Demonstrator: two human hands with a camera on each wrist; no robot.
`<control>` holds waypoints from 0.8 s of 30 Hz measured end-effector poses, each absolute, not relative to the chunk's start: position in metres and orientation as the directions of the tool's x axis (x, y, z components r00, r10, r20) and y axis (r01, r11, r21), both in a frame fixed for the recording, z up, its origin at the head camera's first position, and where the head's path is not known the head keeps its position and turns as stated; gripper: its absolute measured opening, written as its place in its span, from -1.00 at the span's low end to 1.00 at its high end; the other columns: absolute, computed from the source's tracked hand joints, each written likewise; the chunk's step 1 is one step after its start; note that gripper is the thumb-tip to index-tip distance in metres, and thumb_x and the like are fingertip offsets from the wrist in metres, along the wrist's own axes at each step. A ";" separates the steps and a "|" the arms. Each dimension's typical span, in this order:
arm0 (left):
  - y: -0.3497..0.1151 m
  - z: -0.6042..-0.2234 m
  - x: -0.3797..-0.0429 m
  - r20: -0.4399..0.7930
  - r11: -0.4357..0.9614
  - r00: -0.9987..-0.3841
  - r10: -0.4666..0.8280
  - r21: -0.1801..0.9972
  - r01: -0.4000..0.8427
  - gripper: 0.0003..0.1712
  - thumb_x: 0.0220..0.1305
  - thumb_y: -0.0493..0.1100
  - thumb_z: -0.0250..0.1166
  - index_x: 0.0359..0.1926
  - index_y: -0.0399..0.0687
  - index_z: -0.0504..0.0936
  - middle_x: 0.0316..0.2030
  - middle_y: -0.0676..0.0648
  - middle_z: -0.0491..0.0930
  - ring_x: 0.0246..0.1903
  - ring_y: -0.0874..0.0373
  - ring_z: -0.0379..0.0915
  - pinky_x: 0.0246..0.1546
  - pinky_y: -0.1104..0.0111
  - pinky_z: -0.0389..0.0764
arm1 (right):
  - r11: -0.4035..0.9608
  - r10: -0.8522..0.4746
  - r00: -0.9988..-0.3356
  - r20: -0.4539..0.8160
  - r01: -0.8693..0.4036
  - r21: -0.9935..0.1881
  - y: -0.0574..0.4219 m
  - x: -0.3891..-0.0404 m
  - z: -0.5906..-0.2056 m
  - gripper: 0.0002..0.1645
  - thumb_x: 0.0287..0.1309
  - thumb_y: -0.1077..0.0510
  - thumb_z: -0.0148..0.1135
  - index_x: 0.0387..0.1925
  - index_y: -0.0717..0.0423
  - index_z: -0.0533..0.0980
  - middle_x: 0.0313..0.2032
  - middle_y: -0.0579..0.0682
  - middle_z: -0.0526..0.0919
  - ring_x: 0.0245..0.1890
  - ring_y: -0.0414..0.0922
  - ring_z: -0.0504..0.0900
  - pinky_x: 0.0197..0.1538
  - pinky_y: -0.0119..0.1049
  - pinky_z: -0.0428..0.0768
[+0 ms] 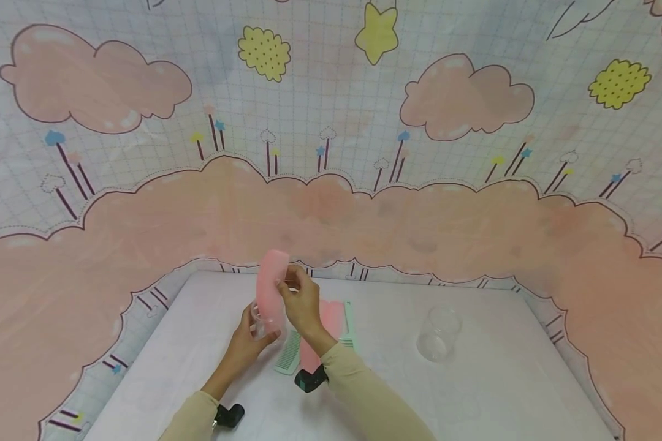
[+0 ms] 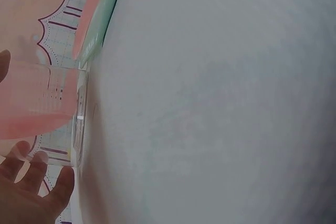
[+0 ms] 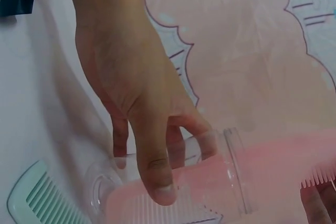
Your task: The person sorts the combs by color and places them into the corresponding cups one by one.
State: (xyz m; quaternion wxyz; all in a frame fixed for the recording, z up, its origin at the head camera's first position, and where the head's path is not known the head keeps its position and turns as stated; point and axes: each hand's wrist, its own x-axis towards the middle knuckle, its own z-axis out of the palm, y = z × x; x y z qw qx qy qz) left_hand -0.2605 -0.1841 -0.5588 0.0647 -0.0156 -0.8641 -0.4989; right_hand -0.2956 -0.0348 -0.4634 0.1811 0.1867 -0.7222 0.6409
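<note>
Gripping a clear jar (image 3: 239, 174) with the left hand (image 1: 246, 340), I have thumb and fingers curled round its wall, at the near side of the white table (image 1: 386, 392) as my head feed shows it. A pink comb (image 1: 271, 288) stands in that jar, its lower part inside and its upper part well out past the mouth, leaning slightly. On the right, I hold a narrow pinch: thumb and fingers of the right hand (image 1: 304, 300) meet on the comb's toothed edge, above the jar. Whether the jar's base touches the table, I cannot tell. Behind the right forearm, I make out 2 green combs lying on the table, 1 at the left (image 1: 288, 355) and 1 at the right (image 1: 349, 315), with pink pieces (image 1: 331, 315) between them; the arm hides too much to count those. Well apart to the right, I see another clear jar (image 1: 437, 343) on the table.
</note>
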 end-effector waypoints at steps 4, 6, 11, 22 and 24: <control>-0.185 -0.561 -0.262 0.135 0.492 -0.990 -0.041 0.865 0.098 0.14 0.17 0.10 0.41 0.53 -0.01 -0.13 0.41 -0.32 0.22 0.35 -0.30 0.23 0.30 -0.17 0.38 | 0.130 -0.038 -0.869 0.493 -0.493 -0.860 -0.035 -0.296 -0.466 -0.76 0.20 0.24 0.30 -0.08 0.09 0.58 -0.21 0.12 0.75 -0.23 -0.07 0.75 -0.18 -0.45 0.70; -0.185 -0.562 -0.262 0.136 0.489 -0.990 -0.043 0.867 0.098 0.14 0.16 0.10 0.42 0.53 0.01 -0.13 0.41 -0.31 0.22 0.35 -0.28 0.22 0.31 -0.17 0.38 | 0.141 -0.037 -0.874 0.484 -0.484 -0.863 -0.035 -0.296 -0.469 -0.76 0.20 0.24 0.30 -0.08 0.09 0.58 -0.22 0.11 0.75 -0.23 -0.09 0.75 -0.18 -0.46 0.70; -0.185 -0.562 -0.261 0.134 0.490 -0.990 -0.038 0.866 0.099 0.14 0.17 0.11 0.41 0.53 -0.01 -0.14 0.41 -0.33 0.21 0.36 -0.31 0.21 0.30 -0.18 0.37 | 0.146 -0.042 -0.889 0.456 -0.457 -0.878 -0.036 -0.297 -0.476 -0.76 0.21 0.25 0.29 -0.07 0.07 0.58 -0.21 0.09 0.75 -0.22 -0.10 0.74 -0.16 -0.45 0.70; -0.186 -0.564 -0.263 0.107 0.485 -0.994 -0.035 0.871 0.076 0.18 0.15 0.12 0.42 0.54 0.02 -0.16 0.43 -0.30 0.18 0.37 -0.31 0.20 0.32 -0.16 0.37 | 0.169 -0.075 -0.905 0.418 -0.425 -0.889 -0.037 -0.296 -0.486 -0.79 0.24 0.23 0.27 -0.08 0.04 0.60 -0.22 0.05 0.75 -0.22 -0.16 0.73 -0.14 -0.47 0.69; -0.186 -0.564 -0.263 0.101 0.484 -0.994 -0.037 0.872 0.070 0.17 0.15 0.12 0.42 0.54 0.03 -0.17 0.43 -0.29 0.18 0.38 -0.31 0.19 0.32 -0.17 0.36 | 0.173 -0.078 -0.902 0.424 -0.431 -0.886 -0.036 -0.296 -0.488 -0.80 0.24 0.23 0.27 -0.09 0.04 0.61 -0.21 0.04 0.75 -0.22 -0.17 0.73 -0.14 -0.48 0.69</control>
